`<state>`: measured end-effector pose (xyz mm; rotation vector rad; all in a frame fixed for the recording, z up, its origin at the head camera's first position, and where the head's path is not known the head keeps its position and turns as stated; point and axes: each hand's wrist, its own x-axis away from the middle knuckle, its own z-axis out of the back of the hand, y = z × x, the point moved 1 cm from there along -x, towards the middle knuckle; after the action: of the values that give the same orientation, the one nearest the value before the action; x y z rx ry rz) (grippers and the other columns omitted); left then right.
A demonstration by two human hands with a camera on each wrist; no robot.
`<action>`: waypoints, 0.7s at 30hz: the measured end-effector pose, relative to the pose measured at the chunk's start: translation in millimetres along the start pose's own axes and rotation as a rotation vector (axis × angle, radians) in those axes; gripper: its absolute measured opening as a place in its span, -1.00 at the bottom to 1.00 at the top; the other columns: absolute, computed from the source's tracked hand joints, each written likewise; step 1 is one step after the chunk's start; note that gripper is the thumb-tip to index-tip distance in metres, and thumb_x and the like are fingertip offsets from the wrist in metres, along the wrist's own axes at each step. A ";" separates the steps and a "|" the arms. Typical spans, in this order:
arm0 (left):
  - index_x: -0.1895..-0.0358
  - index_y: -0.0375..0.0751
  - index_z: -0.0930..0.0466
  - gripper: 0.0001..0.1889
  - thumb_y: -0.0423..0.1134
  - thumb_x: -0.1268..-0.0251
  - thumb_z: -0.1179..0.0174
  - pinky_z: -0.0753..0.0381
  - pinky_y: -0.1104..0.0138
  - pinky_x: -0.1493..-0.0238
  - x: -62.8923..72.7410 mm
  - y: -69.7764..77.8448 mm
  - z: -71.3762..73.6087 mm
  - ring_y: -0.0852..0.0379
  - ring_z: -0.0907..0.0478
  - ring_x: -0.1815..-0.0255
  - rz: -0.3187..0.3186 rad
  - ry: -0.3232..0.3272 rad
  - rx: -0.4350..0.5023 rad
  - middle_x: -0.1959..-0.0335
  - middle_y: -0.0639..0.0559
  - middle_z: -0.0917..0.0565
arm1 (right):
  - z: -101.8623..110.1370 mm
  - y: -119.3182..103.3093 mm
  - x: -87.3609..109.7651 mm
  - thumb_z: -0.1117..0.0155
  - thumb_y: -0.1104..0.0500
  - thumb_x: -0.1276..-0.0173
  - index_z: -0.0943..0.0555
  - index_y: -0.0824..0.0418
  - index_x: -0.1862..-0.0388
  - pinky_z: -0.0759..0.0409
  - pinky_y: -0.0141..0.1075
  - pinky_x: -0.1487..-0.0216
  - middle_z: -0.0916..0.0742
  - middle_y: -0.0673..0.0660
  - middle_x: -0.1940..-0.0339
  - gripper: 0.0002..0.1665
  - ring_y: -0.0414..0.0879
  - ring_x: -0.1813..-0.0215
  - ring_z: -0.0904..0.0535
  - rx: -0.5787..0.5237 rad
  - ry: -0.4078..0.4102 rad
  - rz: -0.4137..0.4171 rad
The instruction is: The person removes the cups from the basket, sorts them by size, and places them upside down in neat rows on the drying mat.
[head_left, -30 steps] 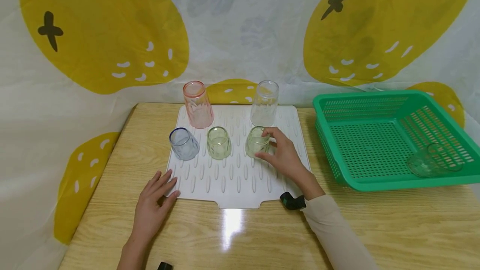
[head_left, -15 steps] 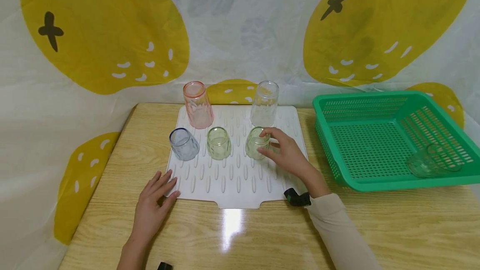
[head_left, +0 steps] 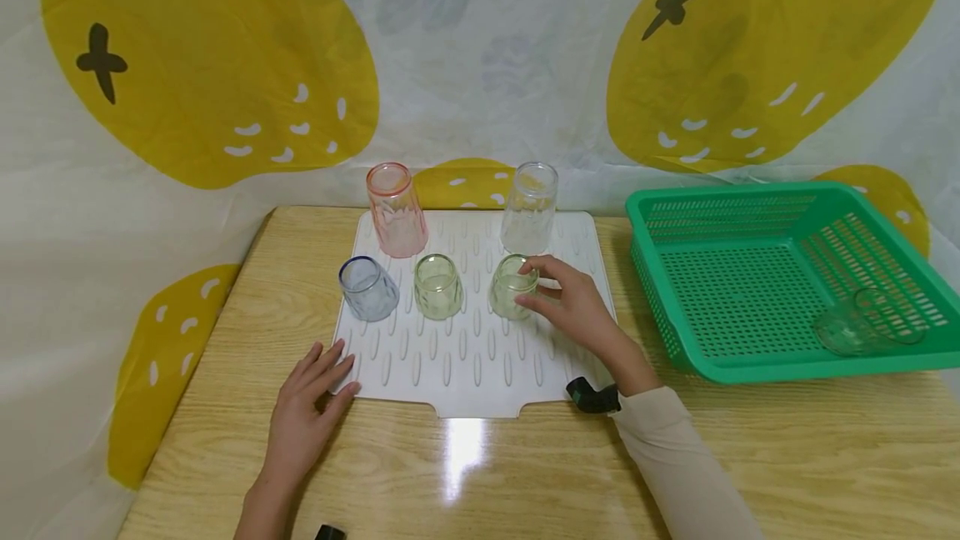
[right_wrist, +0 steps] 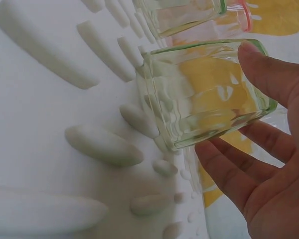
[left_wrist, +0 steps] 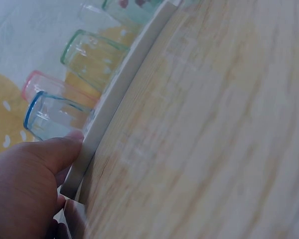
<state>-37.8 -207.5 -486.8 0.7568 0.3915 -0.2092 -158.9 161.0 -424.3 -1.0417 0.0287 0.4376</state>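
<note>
My right hand (head_left: pixel 576 303) pinches a short green glass (head_left: pixel 513 288) near its top edge, thumb on one side and fingertips on the other. In the right wrist view this green glass (right_wrist: pixel 204 94) stands on the raised ribs of a white drying board (right_wrist: pixel 50 84). My left hand (head_left: pixel 309 394) lies at the board's front left corner with its fingers extended; in the left wrist view the thumb touches the board's edge (left_wrist: pixel 89 144). A second short green glass (head_left: pixel 438 287) and a short blue-rimmed glass (head_left: pixel 367 290) stand in the same row.
Behind them on the board stand a tall pink glass (head_left: pixel 397 215) and a tall clear glass (head_left: pixel 529 211). To the right, a green plastic basket (head_left: pixel 720 369) holds glassware (head_left: pixel 855 327) lying on its side. A fruit-print cloth (head_left: pixel 480 48) hangs behind the wooden table (head_left: pixel 390 473).
My right wrist has shifted slightly right and toward me, and the thumb and index finger have drawn a little closer together on the green glass. My left hand and the other glasses have stayed put.
</note>
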 end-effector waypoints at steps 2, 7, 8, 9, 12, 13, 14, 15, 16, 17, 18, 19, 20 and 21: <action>-0.06 -0.26 -0.66 -0.57 -0.36 -0.04 -0.42 -0.12 -0.15 -0.34 0.3 -0.3 0.0 -0.29 -0.27 -0.33 0.002 0.001 0.000 -0.21 -0.12 -0.53 | -0.8 -0.1 -0.1 -0.44 0.18 -0.19 -0.53 0.17 -0.01 -0.60 -0.12 -0.05 -0.60 0.08 -0.11 -0.58 0.02 -0.19 -0.48 0.004 0.003 0.006; -0.06 -0.27 -0.65 -0.57 -0.37 -0.04 -0.42 -0.11 -0.15 -0.35 0.5 -0.6 0.0 -0.29 -0.27 -0.33 0.003 0.002 0.001 -0.21 -0.13 -0.53 | -2.2 -0.2 -0.7 -0.43 0.16 -0.20 -0.52 0.12 -0.02 -0.60 -0.16 -0.05 -0.58 0.05 -0.13 -0.58 0.01 -0.20 -0.47 0.019 -0.006 0.014; -0.06 -0.27 -0.66 -0.57 -0.37 -0.04 -0.42 -0.11 -0.14 -0.35 0.5 -0.4 0.0 -0.29 -0.27 -0.33 0.002 0.003 -0.001 -0.21 -0.13 -0.53 | -2.2 -0.2 -0.7 -0.43 0.15 -0.20 -0.52 0.13 -0.03 -0.60 -0.16 -0.06 -0.58 0.05 -0.13 -0.58 0.02 -0.20 -0.47 0.018 -0.009 0.013; -0.06 -0.27 -0.66 -0.57 -0.38 -0.03 -0.42 -0.11 -0.14 -0.35 0.5 -0.2 0.0 -0.29 -0.27 -0.33 0.001 0.004 -0.001 -0.21 -0.13 -0.53 | -2.2 0.0 -0.7 -0.42 0.15 -0.21 -0.52 0.13 -0.03 -0.60 -0.16 -0.06 -0.58 0.05 -0.13 -0.58 0.02 -0.20 -0.46 0.018 -0.012 0.012; -0.05 -0.28 -0.66 -0.57 -0.39 -0.02 -0.42 -0.11 -0.13 -0.35 0.4 0.6 0.1 -0.29 -0.28 -0.32 -0.001 0.008 0.000 -0.20 -0.14 -0.54 | -2.0 0.7 -0.4 -0.42 0.14 -0.21 -0.52 0.15 -0.03 -0.59 -0.13 -0.07 -0.57 0.08 -0.14 -0.57 0.05 -0.21 -0.46 0.011 -0.017 0.008; -0.04 -0.29 -0.66 -0.57 -0.39 -0.01 -0.43 -0.12 -0.13 -0.35 0.3 1.0 0.2 -0.29 -0.28 -0.32 -0.001 0.009 0.002 -0.20 -0.14 -0.54 | -1.9 0.9 -0.3 -0.42 0.14 -0.21 -0.52 0.16 -0.03 -0.59 -0.12 -0.07 -0.57 0.08 -0.14 -0.57 0.05 -0.22 -0.45 0.009 -0.018 0.005; -0.04 -0.29 -0.66 -0.57 -0.40 -0.01 -0.43 -0.12 -0.13 -0.35 0.2 1.3 0.2 -0.30 -0.28 -0.32 -0.001 0.010 0.003 -0.20 -0.15 -0.54 | -1.7 1.0 -0.1 -0.42 0.13 -0.21 -0.52 0.14 -0.03 -0.59 -0.11 -0.07 -0.57 0.07 -0.14 -0.58 0.04 -0.22 -0.45 0.010 -0.017 0.000; -0.04 -0.29 -0.66 -0.57 -0.40 -0.01 -0.43 -0.12 -0.13 -0.35 0.1 1.6 0.3 -0.30 -0.28 -0.32 -0.001 0.011 0.005 -0.20 -0.15 -0.54 | -1.6 1.2 0.0 -0.42 0.13 -0.22 -0.52 0.14 -0.03 -0.59 -0.10 -0.07 -0.57 0.07 -0.15 -0.57 0.03 -0.22 -0.45 0.010 -0.019 -0.001; -0.04 -0.29 -0.66 -0.57 -0.40 -0.01 -0.43 -0.12 -0.13 -0.35 0.0 1.9 0.4 -0.30 -0.28 -0.32 -0.001 0.012 0.006 -0.19 -0.15 -0.54 | -1.4 0.8 0.1 -0.42 0.13 -0.22 -0.51 0.13 -0.03 -0.59 -0.10 -0.07 -0.56 0.06 -0.15 -0.57 0.02 -0.23 -0.44 0.010 -0.022 -0.002; -0.04 -0.29 -0.66 -0.57 -0.40 -0.01 -0.43 -0.12 -0.13 -0.35 -0.1 2.1 0.5 -0.30 -0.28 -0.32 -0.001 0.012 0.007 -0.19 -0.15 -0.54 | -1.0 0.5 0.2 -0.42 0.12 -0.22 -0.51 0.13 -0.04 -0.59 -0.10 -0.07 -0.56 0.06 -0.16 -0.57 0.01 -0.23 -0.44 0.009 -0.024 -0.001; -0.04 -0.29 -0.66 -0.57 -0.40 -0.01 -0.43 -0.12 -0.14 -0.35 -0.2 2.2 0.6 -0.30 -0.28 -0.32 0.000 0.011 0.008 -0.19 -0.15 -0.54 | -0.6 0.0 0.2 -0.42 0.13 -0.22 -0.51 0.15 -0.04 -0.59 -0.09 -0.07 -0.55 0.08 -0.17 -0.57 0.01 -0.24 -0.43 0.008 -0.027 0.005; -0.04 -0.29 -0.66 -0.57 -0.40 -0.01 -0.43 -0.12 -0.14 -0.35 -0.2 2.3 0.6 -0.30 -0.28 -0.32 0.000 0.010 0.008 -0.20 -0.15 -0.54 | -0.1 -0.2 0.2 -0.42 0.13 -0.22 -0.51 0.16 -0.04 -0.59 -0.09 -0.07 -0.55 0.10 -0.18 -0.57 0.00 -0.25 -0.42 0.007 -0.027 0.010; -0.04 -0.29 -0.66 -0.57 -0.39 -0.02 -0.42 -0.12 -0.14 -0.35 -0.3 2.4 0.7 -0.30 -0.28 -0.32 0.002 0.009 0.008 -0.20 -0.15 -0.54 | 0.5 -0.8 0.2 -0.42 0.14 -0.22 -0.52 0.18 -0.04 -0.59 -0.08 -0.07 -0.54 0.11 -0.20 -0.57 0.01 -0.27 -0.41 0.007 -0.028 0.016; -0.05 -0.29 -0.66 -0.57 -0.39 -0.02 -0.42 -0.11 -0.14 -0.35 -0.3 2.4 0.8 -0.30 -0.28 -0.32 0.004 0.007 0.009 -0.20 -0.15 -0.54 | 1.1 -1.4 0.4 -0.42 0.15 -0.23 -0.52 0.20 -0.03 -0.59 -0.07 -0.07 -0.54 0.14 -0.21 -0.57 0.02 -0.28 -0.40 0.008 -0.030 0.025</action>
<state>-37.0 -206.4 -484.7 0.7671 0.3960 -0.2050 -158.3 161.4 -422.7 -1.0281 0.0170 0.4751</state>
